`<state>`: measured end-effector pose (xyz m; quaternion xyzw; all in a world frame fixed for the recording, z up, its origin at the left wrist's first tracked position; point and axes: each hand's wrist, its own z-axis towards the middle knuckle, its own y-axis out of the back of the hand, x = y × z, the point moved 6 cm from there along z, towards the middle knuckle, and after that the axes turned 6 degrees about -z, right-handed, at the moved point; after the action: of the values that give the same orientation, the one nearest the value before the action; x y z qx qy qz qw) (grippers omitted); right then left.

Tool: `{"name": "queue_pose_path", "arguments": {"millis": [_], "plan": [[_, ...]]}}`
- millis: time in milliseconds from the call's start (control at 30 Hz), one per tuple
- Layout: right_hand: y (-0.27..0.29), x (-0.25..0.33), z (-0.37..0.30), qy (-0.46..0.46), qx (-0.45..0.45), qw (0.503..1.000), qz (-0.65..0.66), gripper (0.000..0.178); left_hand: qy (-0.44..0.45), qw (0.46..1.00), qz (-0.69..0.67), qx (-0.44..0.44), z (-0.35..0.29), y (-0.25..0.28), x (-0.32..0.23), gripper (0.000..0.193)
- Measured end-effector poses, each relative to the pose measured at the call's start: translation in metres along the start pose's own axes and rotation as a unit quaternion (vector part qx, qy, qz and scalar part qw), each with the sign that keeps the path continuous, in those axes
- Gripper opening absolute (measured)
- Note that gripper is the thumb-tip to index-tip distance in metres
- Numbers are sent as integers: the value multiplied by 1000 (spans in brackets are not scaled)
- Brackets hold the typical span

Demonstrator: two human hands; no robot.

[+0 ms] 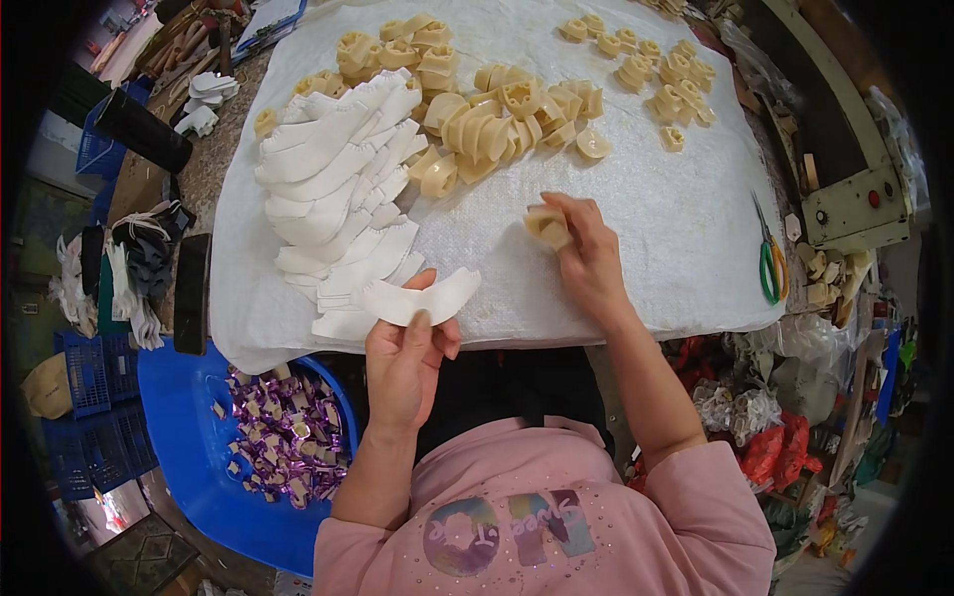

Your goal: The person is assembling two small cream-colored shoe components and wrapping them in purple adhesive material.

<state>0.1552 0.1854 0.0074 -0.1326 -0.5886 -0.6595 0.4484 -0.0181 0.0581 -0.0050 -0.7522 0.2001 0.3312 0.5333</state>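
Between the thumb and fingers of my left hand point(407, 363) is a white curved strip point(452, 295) with small notches at its ends, held over the near edge of the table. My right hand point(591, 253), farther right, pinches a beige curled piece point(547, 226) just above the covered tabletop. A fanned pile of white curved strips point(323, 199) lies beyond my left hand. Behind and to the right of that pile sits a heap of beige curled pieces point(487, 129), several nested in a row.
White woven sheeting point(656, 248) covers the table. More beige pieces point(681, 84) lie at the far right. Scissors point(768, 260) with green and orange handles rest near the right edge. A blue tub point(184, 422) of purple-and-beige scraps stands below left; a dark phone point(192, 293) lies at left.
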Motion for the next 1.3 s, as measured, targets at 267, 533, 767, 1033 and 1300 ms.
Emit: {"name": "queue_pose_path", "arguments": {"millis": [267, 533, 767, 1033, 1300], "plan": [[22, 74, -37, 94, 2, 985, 145, 42, 1, 1000, 8, 28, -7, -2, 2, 41], [7, 104, -53, 283, -136, 934, 170, 46, -57, 997, -14, 58, -22, -29, -10, 37], [1, 102, -58, 299, -151, 925, 179, 48, -29, 993, -37, 110, -29, -34, -9, 39], [3, 103, -57, 316, -161, 932, 73, 44, -22, 997, -3, 73, -35, -41, -11, 41], [2, 105, -55, 324, -170, 930, 41, 39, -122, 964, 211, 102, -29, -36, -23, 42]]}}
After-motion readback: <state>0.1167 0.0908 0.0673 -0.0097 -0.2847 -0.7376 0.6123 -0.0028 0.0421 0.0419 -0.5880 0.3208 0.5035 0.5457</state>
